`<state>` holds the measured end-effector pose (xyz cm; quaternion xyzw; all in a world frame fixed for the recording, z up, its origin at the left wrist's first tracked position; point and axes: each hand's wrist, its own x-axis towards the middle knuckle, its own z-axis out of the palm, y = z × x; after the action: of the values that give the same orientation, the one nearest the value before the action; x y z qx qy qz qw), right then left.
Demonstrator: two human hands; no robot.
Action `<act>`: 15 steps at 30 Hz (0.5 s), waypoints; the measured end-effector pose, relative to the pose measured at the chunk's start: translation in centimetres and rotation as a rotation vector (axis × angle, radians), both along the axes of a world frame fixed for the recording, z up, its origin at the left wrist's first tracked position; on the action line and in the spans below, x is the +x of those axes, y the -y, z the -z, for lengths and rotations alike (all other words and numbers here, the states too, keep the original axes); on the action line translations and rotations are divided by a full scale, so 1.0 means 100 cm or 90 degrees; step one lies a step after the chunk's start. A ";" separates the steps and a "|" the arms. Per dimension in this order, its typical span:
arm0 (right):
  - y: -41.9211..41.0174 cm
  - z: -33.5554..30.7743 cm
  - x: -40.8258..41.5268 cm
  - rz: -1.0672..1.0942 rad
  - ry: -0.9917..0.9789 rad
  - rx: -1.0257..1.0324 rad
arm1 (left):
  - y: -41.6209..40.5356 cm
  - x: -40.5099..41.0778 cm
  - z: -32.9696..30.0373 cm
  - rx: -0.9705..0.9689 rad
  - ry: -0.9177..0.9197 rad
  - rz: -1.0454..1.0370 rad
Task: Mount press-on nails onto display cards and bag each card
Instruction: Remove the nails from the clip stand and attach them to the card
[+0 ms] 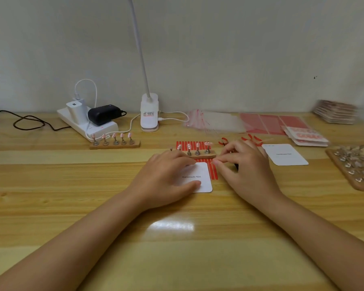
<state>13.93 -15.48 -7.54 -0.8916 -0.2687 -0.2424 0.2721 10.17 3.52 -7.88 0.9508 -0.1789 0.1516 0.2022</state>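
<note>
A white display card (205, 181) printed "Handmade Nail" lies on the wooden table (177, 238). My left hand (166, 179) rests flat on it, fingers over its top edge and thumb on its lower part. My right hand (246, 164) is just right of the card; its thumb and forefinger meet at the card's upper right corner and pinch a small piece that I cannot make out. Behind the card a small wooden holder (204, 155) carries pink press-on nails (198, 147) on metal stands; its leftmost stand is bare. A sheet of red strips (192, 144) lies under both.
A second nail holder (115, 142) stands left, by a power strip (86, 122) and a clip lamp (149, 114). Clear bags (214, 121), red sheets (269, 122), finished cards (309, 136), a blank card (286, 154), red-handled scissors (224, 141) and a board of stands (355, 164) lie right.
</note>
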 end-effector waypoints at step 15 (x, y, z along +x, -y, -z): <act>-0.005 -0.002 -0.002 -0.053 0.078 -0.105 | 0.002 0.000 0.002 -0.047 -0.048 0.000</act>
<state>13.68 -14.95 -7.31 -0.8825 -0.3404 -0.2625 0.1908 10.19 3.30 -8.10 0.9477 -0.1655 0.1225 0.2438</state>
